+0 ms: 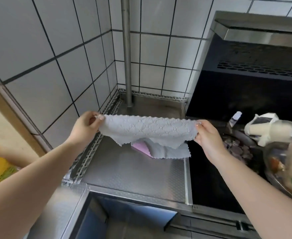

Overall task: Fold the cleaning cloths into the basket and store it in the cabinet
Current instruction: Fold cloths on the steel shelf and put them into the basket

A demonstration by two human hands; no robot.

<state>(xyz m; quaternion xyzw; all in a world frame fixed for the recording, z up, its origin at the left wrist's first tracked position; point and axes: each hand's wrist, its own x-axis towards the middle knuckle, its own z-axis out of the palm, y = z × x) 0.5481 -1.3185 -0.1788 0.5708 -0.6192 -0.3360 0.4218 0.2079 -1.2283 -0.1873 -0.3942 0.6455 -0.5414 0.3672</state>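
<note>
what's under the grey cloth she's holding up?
Below the held grey cloth, stretched between left hand and right hand, a second grey cloth lies over a pink cloth on the steel counter. The held cloth covers their far edges.

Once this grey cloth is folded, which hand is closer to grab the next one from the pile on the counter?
Right, probably. The right hand, pinching the held cloth, sits nearer the pile beside the black cooktop. The left hand is farther away.
</note>
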